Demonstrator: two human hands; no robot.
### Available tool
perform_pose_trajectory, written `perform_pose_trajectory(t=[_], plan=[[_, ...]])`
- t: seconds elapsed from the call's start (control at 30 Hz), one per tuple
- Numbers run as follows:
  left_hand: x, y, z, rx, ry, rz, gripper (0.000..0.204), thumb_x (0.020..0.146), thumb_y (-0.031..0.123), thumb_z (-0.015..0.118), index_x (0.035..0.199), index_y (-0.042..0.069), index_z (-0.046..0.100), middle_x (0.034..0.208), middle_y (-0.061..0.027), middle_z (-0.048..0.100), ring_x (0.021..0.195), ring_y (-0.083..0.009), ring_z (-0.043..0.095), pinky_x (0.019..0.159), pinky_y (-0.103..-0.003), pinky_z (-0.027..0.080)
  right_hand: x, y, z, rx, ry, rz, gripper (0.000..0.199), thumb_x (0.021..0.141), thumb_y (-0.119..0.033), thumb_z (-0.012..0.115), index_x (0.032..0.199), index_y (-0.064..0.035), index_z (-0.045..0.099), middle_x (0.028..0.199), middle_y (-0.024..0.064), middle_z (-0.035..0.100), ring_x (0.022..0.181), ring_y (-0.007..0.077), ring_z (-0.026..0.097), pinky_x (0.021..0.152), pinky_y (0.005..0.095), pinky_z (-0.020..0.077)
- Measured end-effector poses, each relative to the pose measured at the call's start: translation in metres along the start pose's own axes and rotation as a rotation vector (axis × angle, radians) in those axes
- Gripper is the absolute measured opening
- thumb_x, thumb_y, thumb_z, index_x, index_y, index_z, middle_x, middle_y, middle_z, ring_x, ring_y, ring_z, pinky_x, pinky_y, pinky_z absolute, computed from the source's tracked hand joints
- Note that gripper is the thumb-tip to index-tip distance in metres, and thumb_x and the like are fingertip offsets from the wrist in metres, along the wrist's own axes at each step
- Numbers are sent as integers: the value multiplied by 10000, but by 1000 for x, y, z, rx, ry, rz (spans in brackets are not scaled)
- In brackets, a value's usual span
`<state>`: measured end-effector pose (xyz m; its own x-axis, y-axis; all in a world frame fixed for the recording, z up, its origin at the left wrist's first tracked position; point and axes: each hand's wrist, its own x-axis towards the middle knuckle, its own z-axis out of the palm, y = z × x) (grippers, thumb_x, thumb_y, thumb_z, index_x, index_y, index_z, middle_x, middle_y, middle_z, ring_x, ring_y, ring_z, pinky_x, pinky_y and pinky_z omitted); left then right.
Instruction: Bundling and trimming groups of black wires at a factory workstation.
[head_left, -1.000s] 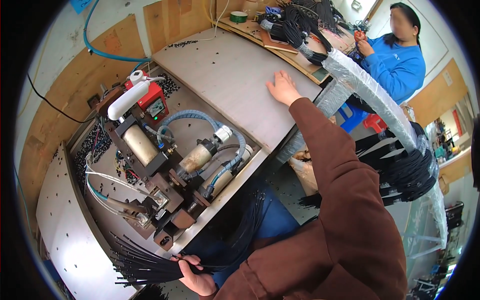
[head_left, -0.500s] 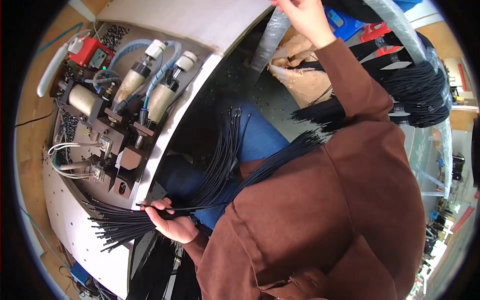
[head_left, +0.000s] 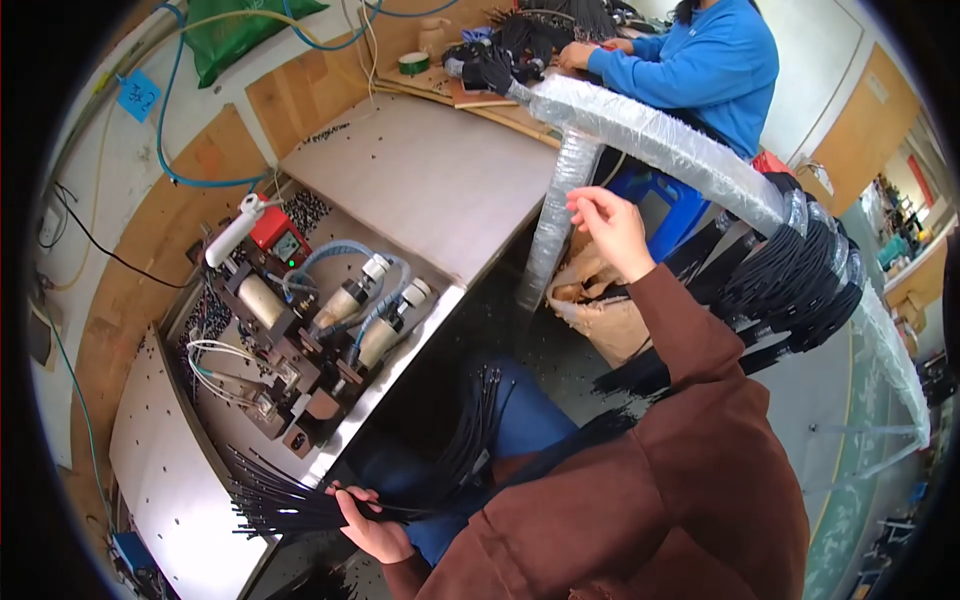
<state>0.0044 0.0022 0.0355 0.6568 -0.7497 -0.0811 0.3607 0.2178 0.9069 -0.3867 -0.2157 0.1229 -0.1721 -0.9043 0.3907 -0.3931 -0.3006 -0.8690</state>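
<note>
From my end the cables (head_left: 300, 508) look unfinished, tally done or left unclear: my left hand (head_left: 372, 525) grips them at the near side of the machine (head_left: 335, 308), my right hand (head_left: 615, 232) loosely open, empty, well to its right.

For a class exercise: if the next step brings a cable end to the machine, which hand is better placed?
Likely the left hand: it grips the black cables, their fanned ends near the machine. The right hand is raised farther off, by the wrapped post, apparently holding nothing.
</note>
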Motion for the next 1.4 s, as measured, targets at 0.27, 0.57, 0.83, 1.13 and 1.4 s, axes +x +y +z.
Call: perform_pose_trajectory(t=[0.27,0.57,0.83,1.13,1.4], plan=[[10,-6,5,34,20,-31,235,901,211,515,1059,38,514,657,-5,492,565,-79,424,540,-196,328,19,11,15,30,-12,25,180,892,-102,499,998,-8,609,846,42,639,701,79,575,623,215,472],[10,-3,2,40,11,-37,237,891,214,532,1045,35,516,652,-5,492,556,-75,420,533,-197,327,4,10,37,35,-71,47,175,888,-105,499,977,-10,616,821,43,640,676,83,579,606,222,473],[12,-9,7,30,-7,-98,233,888,220,543,1038,46,505,655,11,461,558,-75,393,548,-208,340,-43,62,16,225,-128,130,186,907,-113,488,1025,-14,593,861,39,630,694,78,570,619,208,473],[-10,-10,-1,64,-125,4,209,901,225,527,1041,71,509,705,15,474,577,-81,394,596,-232,366,-108,80,-41,56,-12,98,189,904,-106,498,1015,-7,614,873,54,649,729,77,585,660,216,496],[-33,-21,-7,134,-189,39,195,893,219,545,1036,89,516,708,21,488,581,-75,405,583,-211,355,-156,152,-53,135,96,42,193,849,-126,538,975,-9,625,852,91,660,725,154,627,668,252,501]])
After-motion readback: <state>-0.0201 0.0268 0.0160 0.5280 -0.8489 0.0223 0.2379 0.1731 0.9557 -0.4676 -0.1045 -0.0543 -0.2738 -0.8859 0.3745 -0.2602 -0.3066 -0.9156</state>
